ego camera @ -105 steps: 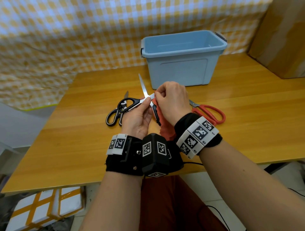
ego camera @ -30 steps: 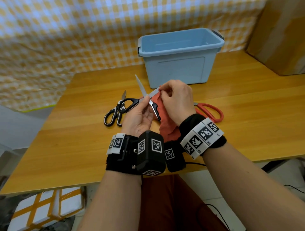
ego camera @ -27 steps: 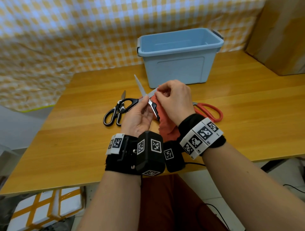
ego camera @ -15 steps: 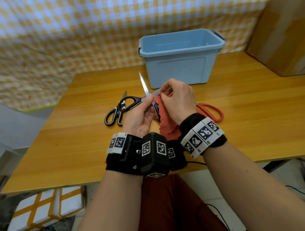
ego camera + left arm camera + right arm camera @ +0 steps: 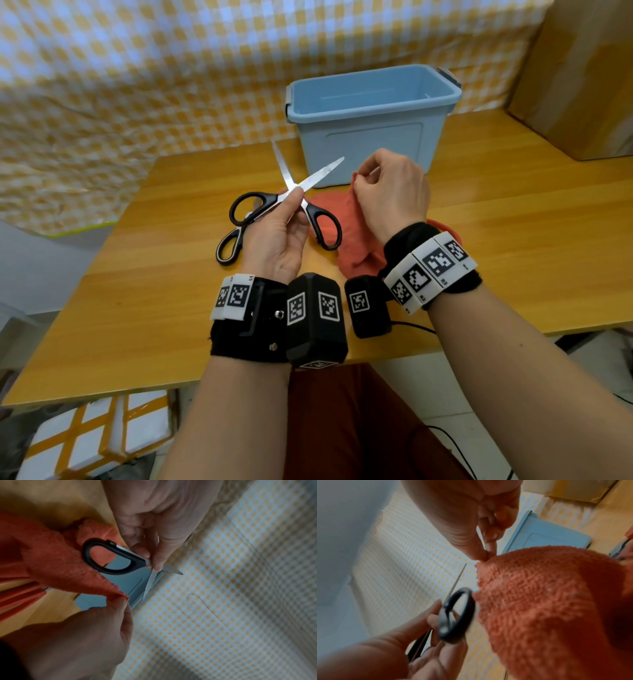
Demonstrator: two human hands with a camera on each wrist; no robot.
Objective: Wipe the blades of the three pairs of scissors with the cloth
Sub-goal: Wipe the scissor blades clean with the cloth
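Above the wooden table (image 5: 513,240), the black-handled steel scissors (image 5: 291,202) are pinched open at the pivot by the left hand (image 5: 274,240); the orange terry cloth (image 5: 346,233), pinched by the right hand (image 5: 390,195), is best drawn pivot-to-tip, away from the edges.

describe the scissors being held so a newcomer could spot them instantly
Start at the blue storage bin at the back of the wooden table. Just in front of it, the left hand pinches black-handled scissors at the pivot. Unlike the other black pair lying flat and the red-handled pair, these are raised, blades spread open.

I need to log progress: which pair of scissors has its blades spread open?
The all-black-handled scissors pinched in the left hand.
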